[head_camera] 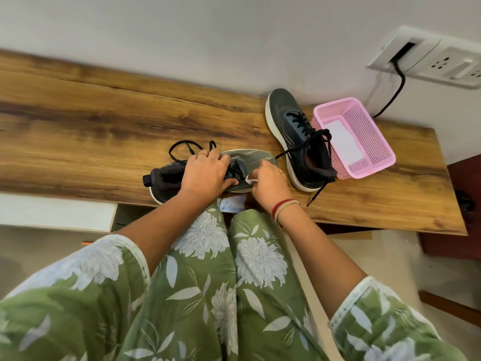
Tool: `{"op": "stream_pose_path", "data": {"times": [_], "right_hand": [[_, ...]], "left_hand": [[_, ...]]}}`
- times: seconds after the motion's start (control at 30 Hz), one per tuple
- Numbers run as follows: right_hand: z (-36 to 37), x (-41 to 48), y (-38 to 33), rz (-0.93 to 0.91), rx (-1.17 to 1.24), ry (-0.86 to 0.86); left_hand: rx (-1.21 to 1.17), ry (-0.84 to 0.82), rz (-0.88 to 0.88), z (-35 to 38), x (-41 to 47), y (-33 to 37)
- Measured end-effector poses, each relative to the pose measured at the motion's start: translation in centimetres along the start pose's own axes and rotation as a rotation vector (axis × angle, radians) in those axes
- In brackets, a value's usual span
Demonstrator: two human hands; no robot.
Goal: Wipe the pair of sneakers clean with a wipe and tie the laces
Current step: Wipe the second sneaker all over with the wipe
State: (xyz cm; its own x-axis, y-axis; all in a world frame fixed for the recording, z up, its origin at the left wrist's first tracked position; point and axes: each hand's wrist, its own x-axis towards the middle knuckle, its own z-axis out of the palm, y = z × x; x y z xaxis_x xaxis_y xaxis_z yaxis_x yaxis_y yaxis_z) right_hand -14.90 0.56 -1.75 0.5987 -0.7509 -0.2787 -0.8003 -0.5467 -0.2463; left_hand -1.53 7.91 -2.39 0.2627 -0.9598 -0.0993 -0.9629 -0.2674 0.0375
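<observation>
Clearly the wiping step is in hand. On the brown wood-grain worktop (104,126), the nearer dark grey mesh sneaker with a white sole (166,178) lies close to the front edge, heel left and toe right, its black laces (182,149) looped loose behind it. The left hand (205,173) has its grip clamped over the tongue and midfoot, steadying the shoe. Just right of it, the right hand (268,183) has its grip pinched together on a small white wipe (250,180), held against the side of the toe.

Farther right, the second dark sneaker (296,136) stands upright, its laces trailing untied, just beside a pink plastic mesh basket (372,142) that holds a flat white pack (343,142).

The task looks early to me: one shoe is mid-wipe and no laces are tied. The next move calls for a steady hold and strokes along the toe and sole edge, then turning the shoe to reach its far side.
</observation>
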Motion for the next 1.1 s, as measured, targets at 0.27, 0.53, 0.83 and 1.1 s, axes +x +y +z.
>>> {"op": "stream_pose_path", "data": {"times": [0.27, 0.53, 0.83, 1.1], "right_hand": [[-0.9, 0.9, 0.1, 0.221, 0.392, 0.323], [0.6, 0.1, -2.3, 0.114, -0.136, 0.187], [-2.6, 0.7, -1.7, 0.227, 0.086, 0.251], [0.9, -0.3, -3.2, 0.163, -0.055, 0.217]], "left_hand": [[-0.032, 0.042, 0.024, 0.1, -0.1, -0.5], [-0.069, 0.040, 0.008, 0.4, 0.0, -0.4], [-0.051, 0.053, 0.027, 0.1, -0.3, -0.5], [-0.052, 0.051, 0.021, 0.2, 0.0, -0.5]]}}
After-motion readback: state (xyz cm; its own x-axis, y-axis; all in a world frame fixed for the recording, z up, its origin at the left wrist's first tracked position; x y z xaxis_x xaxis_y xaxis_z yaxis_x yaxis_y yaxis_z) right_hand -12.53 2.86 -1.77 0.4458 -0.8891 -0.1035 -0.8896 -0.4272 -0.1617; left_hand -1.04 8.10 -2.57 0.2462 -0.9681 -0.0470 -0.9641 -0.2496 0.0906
